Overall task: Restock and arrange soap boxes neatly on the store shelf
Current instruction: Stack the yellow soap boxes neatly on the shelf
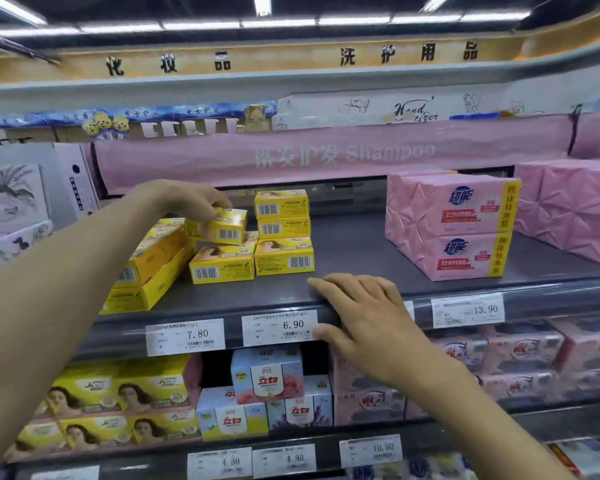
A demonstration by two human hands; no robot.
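- The left hand grips one yellow soap box from above, fingers wrapped over its top, and holds it tilted just over the lower box in the left column of the small stack.
- That spot looks like the aim: the column just right of it, the three-box column, is already three high, so this box would help level the two.
- The right hand lies open and flat on the shelf edge, holding nothing, probably as a brace for the reach.
- More yellow boxes lie in a slanted row to the left, not yet squared up.
- Pink soap packs stand well apart on the right, leaving bare shelf between.
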